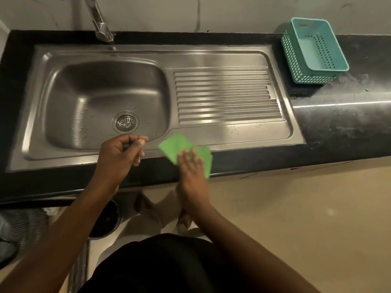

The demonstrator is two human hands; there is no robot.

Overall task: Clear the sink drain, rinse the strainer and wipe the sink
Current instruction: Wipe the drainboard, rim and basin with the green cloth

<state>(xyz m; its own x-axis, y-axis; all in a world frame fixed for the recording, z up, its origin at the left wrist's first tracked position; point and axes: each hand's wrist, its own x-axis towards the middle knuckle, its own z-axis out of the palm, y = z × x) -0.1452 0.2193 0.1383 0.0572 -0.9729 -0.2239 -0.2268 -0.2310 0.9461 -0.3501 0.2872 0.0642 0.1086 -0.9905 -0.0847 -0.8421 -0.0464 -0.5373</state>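
A steel sink is set in a black counter, with a round strainer seated in its drain. A green cloth lies on the sink's front rim, partly over the counter edge. My right hand lies flat on the cloth, fingers spread. My left hand hovers over the front rim beside the bowl, fingers loosely curled, with nothing visible in it. Water droplets dot the bowl's left wall and floor.
A ribbed drainboard takes up the sink's right half. The tap stands at the back over the bowl. A teal plastic basket sits on the black counter at the right. Below lie a beige floor and a dark bin.
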